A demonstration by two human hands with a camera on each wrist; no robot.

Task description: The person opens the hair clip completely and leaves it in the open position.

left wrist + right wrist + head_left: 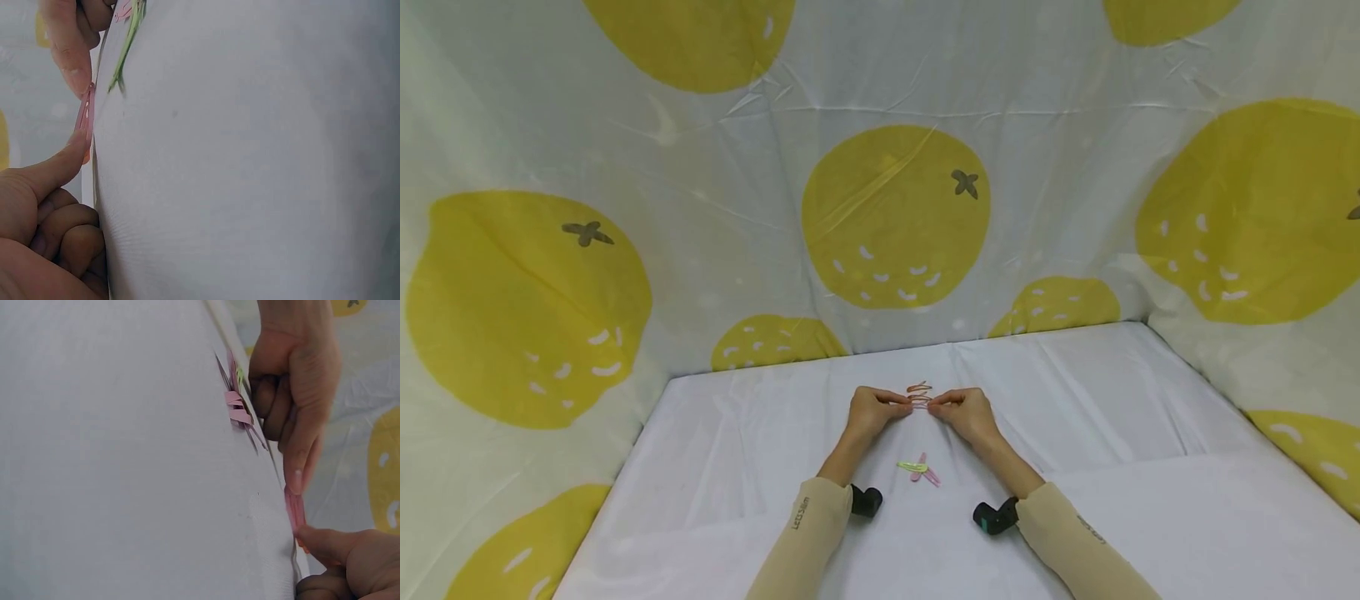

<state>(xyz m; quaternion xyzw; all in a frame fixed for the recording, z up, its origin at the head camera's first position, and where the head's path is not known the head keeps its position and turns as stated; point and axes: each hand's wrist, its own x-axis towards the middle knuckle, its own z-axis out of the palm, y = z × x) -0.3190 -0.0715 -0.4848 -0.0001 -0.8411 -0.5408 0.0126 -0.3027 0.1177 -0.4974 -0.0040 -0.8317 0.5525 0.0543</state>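
A pink snap hair clip (920, 406) spans the gap between the two hands above the white table. My left hand (871, 410) pinches one end of it between thumb and fingertip. The opposite end is in the fingertips of my right hand (967, 413). Up close in the left wrist view, the slim pink clip (87, 114) shows its bars, its tips covered by the fingers. Just beyond the hands lie orange-brown hair clips (919, 387), one behind another. Nearer the body, a yellow-green clip (912, 467) lies across pink clips (932, 477) in a loose pile.
A white cloth (1075, 517) with soft folds covers the table. Behind and at the sides hangs a pale curtain (722, 250) printed with yellow lemons. Black wrist cameras (867, 502) stick out from the beige sleeves (808, 533).
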